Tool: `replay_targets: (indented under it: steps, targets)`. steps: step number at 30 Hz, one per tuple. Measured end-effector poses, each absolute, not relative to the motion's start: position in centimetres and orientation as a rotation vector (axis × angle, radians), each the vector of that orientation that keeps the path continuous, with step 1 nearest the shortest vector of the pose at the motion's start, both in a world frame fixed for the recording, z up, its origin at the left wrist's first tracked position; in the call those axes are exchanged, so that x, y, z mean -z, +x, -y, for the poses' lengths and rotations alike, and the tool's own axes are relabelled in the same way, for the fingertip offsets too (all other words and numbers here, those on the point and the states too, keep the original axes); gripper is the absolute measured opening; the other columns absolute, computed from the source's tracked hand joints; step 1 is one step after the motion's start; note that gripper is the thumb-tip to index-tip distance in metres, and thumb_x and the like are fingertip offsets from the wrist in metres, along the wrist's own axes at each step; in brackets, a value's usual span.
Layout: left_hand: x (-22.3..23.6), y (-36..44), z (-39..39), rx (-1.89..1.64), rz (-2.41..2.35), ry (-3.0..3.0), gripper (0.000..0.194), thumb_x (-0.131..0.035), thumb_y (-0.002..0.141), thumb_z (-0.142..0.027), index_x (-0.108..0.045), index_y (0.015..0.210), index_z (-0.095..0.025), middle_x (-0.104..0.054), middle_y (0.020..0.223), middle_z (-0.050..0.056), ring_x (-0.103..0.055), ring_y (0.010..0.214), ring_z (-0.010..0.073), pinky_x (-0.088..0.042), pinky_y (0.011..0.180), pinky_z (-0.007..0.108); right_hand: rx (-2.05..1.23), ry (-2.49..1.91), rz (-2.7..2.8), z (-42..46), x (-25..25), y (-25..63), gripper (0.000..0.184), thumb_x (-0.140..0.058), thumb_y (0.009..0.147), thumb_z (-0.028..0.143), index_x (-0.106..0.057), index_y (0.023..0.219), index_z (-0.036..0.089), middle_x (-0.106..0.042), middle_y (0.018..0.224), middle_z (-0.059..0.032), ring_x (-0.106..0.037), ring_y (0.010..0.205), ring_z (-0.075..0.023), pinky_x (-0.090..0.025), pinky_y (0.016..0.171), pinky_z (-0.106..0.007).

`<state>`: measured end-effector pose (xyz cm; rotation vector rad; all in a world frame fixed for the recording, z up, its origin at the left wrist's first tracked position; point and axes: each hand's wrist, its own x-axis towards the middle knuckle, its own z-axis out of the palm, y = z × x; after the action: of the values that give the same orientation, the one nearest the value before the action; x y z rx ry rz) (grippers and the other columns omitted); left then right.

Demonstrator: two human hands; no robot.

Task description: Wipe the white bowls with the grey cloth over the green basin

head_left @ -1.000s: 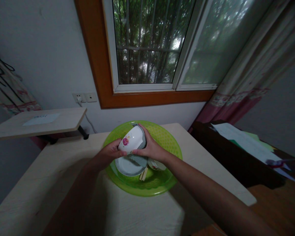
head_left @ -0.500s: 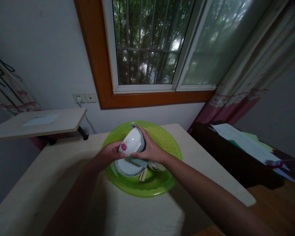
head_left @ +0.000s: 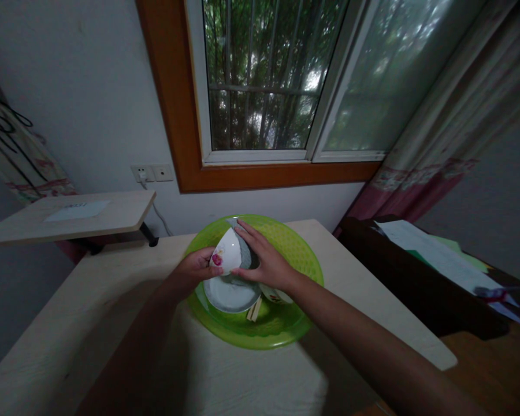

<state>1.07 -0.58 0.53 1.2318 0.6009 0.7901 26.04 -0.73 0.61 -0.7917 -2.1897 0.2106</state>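
Note:
A white bowl (head_left: 226, 252) with a pink flower is tilted on its side above the green basin (head_left: 255, 341). My left hand (head_left: 198, 267) grips its left side, thumb along the lower edge. A grey cloth (head_left: 247, 254) lies against the bowl's right side, and my right hand (head_left: 266, 257) is closed around it, pressing it to the bowl. Below them in the basin are a white plate (head_left: 231, 297), a pair of chopsticks (head_left: 253, 310) and another flowered bowl (head_left: 274, 294), partly covered by my right hand.
The basin stands on a pale wooden table (head_left: 247, 381). A raised wooden shelf (head_left: 117, 211) with a paper label is at the left. Papers (head_left: 433, 254) lie on a dark surface at the right. A window (head_left: 264, 86) is behind.
My right hand has shifted slightly with the cloth along the bowl, and less cloth shows below the bowl over the plate. My left hand keeps its grip. The view has moved slightly.

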Motion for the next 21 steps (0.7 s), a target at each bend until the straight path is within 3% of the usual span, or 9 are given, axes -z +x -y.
replay_targets:
  steps: [3, 6, 11, 15, 21]
  targets:
    - [-0.1, 1.1, 0.3, -0.808, -0.552, 1.197, 0.043, -0.091, 0.073, -0.029, -0.074, 0.108, -0.013, -0.079, 0.097, 0.011, -0.076, 0.084, 0.0247, -0.060, 0.081, 0.036, -0.055, -0.743, 2.274, 1.2, -1.3, 25.8, 0.089, -0.075, 0.095, 0.040, -0.024, 0.168, 0.040, -0.024, 0.176, -0.0084, -0.030, 0.160, -0.0325, -0.028, 0.128, -0.061]
    - [0.2, 1.1, 0.1, -0.826, -0.541, 1.177, 0.043, -0.092, 0.071, -0.028, -0.074, 0.107, -0.012, -0.079, 0.097, 0.012, -0.076, 0.085, 0.0248, -0.060, 0.081, 0.035, -0.003, -0.703, 2.319, 1.4, -1.5, 25.7, 0.085, -0.072, 0.097, 0.037, -0.025, 0.167, 0.041, -0.024, 0.176, -0.0067, -0.029, 0.160, -0.0325, -0.024, 0.130, -0.064]
    - [0.2, 0.9, 0.0, -0.814, -0.572, 1.173, 0.043, -0.093, 0.069, -0.029, -0.073, 0.104, -0.012, -0.078, 0.091, 0.009, -0.075, 0.080, 0.0230, -0.059, 0.077, 0.033, -0.263, -0.780, 2.180, 0.6, -0.4, 25.9, 0.102, -0.082, 0.088, 0.051, -0.021, 0.168, 0.038, -0.025, 0.175, -0.0102, -0.028, 0.160, -0.0343, -0.029, 0.129, -0.060]
    - [0.0, 0.9, 0.1, -0.796, -0.622, 1.183, 0.045, -0.093, 0.067, -0.031, -0.072, 0.103, -0.013, -0.077, 0.089, 0.008, -0.074, 0.080, 0.0224, -0.058, 0.077, 0.034, -0.514, -0.860, 2.053, 0.0, 0.3, 26.1, 0.119, -0.089, 0.077, 0.058, -0.019, 0.169, 0.032, -0.030, 0.172, -0.0159, -0.029, 0.159, -0.0362, -0.023, 0.130, -0.061]
    - [-0.3, 0.8, 0.5, -0.774, -0.666, 1.202, 0.042, -0.093, 0.067, -0.031, -0.069, 0.097, -0.013, -0.075, 0.088, 0.006, -0.071, 0.077, 0.0202, -0.056, 0.076, 0.033, -0.888, -0.918, 1.854, 0.4, -0.1, 26.1, 0.132, -0.093, 0.068, 0.059, -0.015, 0.169, 0.029, -0.028, 0.172, -0.0161, -0.030, 0.159, -0.0361, -0.020, 0.131, -0.057]
